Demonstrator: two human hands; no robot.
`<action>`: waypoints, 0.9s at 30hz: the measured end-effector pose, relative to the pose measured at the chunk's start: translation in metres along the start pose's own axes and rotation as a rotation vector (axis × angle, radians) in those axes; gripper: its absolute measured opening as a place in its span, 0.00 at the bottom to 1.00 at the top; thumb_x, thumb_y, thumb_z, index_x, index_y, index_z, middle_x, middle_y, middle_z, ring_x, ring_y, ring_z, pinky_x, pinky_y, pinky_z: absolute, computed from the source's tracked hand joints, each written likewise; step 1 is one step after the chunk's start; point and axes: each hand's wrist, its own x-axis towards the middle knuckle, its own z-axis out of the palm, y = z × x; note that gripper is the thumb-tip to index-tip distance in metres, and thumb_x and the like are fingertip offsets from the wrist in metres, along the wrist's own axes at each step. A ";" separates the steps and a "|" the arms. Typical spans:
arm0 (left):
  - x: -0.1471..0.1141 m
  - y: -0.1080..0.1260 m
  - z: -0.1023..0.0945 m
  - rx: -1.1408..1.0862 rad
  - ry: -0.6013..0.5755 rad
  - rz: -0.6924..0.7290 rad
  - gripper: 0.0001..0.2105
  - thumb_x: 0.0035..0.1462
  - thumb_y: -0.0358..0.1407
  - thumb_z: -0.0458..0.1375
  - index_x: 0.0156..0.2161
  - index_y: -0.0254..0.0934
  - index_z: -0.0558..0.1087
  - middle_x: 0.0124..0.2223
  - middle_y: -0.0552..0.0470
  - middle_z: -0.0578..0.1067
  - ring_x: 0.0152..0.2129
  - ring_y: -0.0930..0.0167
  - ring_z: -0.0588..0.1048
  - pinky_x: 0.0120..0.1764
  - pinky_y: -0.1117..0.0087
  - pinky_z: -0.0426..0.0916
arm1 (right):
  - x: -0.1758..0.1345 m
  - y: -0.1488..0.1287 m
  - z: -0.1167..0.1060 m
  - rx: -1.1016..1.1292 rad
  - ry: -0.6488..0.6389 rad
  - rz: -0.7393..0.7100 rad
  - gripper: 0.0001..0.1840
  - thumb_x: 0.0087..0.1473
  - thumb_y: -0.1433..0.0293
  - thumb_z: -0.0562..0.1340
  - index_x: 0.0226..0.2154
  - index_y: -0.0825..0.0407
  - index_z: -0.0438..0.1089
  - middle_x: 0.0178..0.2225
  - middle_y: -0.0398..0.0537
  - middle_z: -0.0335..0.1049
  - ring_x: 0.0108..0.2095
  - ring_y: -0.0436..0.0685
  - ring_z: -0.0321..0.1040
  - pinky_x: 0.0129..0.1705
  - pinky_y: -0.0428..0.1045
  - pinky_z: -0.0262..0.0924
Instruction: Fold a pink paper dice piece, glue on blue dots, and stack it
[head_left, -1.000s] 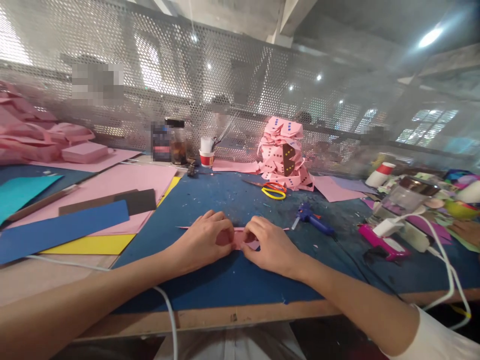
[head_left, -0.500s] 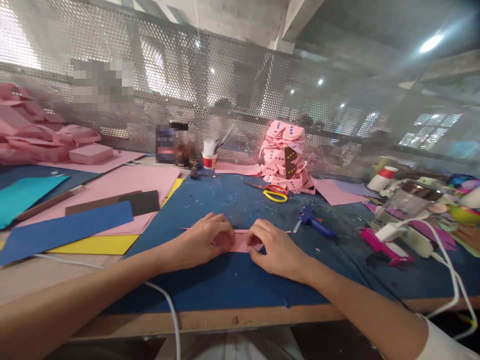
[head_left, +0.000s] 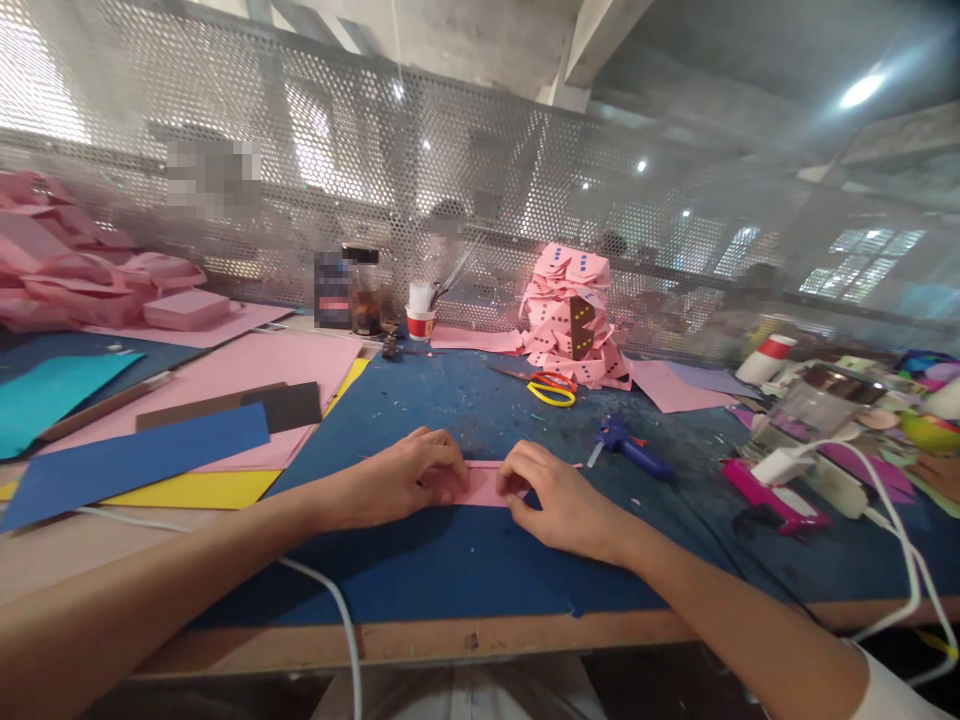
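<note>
A pink strip of paper (head_left: 484, 487) lies crosswise on the blue work mat, with a narrow fold along its far edge. My left hand (head_left: 416, 475) grips its left part, fingers curled and thumb bent inward. On the right part, my right hand (head_left: 551, 500) pinches the same strip between thumb and fingers. Most of the strip's ends are hidden beneath my hands. Just right of my right hand lies a blue glue gun (head_left: 634, 448). Beyond my hands rest scissors (head_left: 553, 388) with red and yellow handles.
A stack of dotted pink paper pieces (head_left: 566, 315) stands at the back. Blue card (head_left: 150, 460) and pink sheets (head_left: 315, 360) lie left. A red-and-white cup (head_left: 420, 325) stands before the perforated screen (head_left: 480, 150). A white cable (head_left: 341, 610) crosses the table edge (head_left: 420, 640).
My right hand has shifted slightly right along the strip, showing more of the pink paper between my hands. The folded far edge now looks flatter. My left hand stays nearly in place.
</note>
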 end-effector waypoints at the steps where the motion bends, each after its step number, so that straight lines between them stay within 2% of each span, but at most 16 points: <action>1: 0.000 -0.001 0.000 -0.004 -0.004 0.001 0.10 0.56 0.25 0.58 0.40 0.41 0.75 0.45 0.53 0.74 0.47 0.67 0.71 0.52 0.68 0.64 | 0.000 0.000 0.000 0.005 -0.009 0.002 0.12 0.53 0.82 0.58 0.36 0.50 0.67 0.39 0.45 0.67 0.42 0.54 0.65 0.46 0.50 0.63; 17: -0.002 -0.013 -0.005 -0.088 -0.057 0.020 0.09 0.58 0.27 0.59 0.42 0.41 0.77 0.48 0.51 0.74 0.50 0.68 0.69 0.54 0.67 0.63 | -0.002 0.001 -0.003 0.044 -0.030 0.007 0.16 0.47 0.85 0.57 0.36 0.50 0.66 0.39 0.44 0.67 0.42 0.53 0.66 0.45 0.49 0.63; 22: -0.002 -0.010 -0.006 -0.056 -0.051 0.030 0.09 0.59 0.28 0.59 0.43 0.41 0.77 0.48 0.51 0.74 0.49 0.67 0.70 0.54 0.66 0.63 | -0.001 0.003 -0.001 0.011 0.052 -0.016 0.15 0.51 0.84 0.57 0.37 0.50 0.66 0.39 0.45 0.67 0.39 0.53 0.67 0.42 0.48 0.64; 27: -0.003 -0.009 -0.007 -0.077 -0.046 0.033 0.12 0.57 0.25 0.58 0.43 0.41 0.78 0.48 0.51 0.75 0.48 0.68 0.71 0.53 0.67 0.63 | 0.002 0.012 0.002 -0.158 0.193 -0.012 0.09 0.60 0.78 0.59 0.42 0.50 0.69 0.42 0.50 0.69 0.45 0.59 0.66 0.50 0.55 0.63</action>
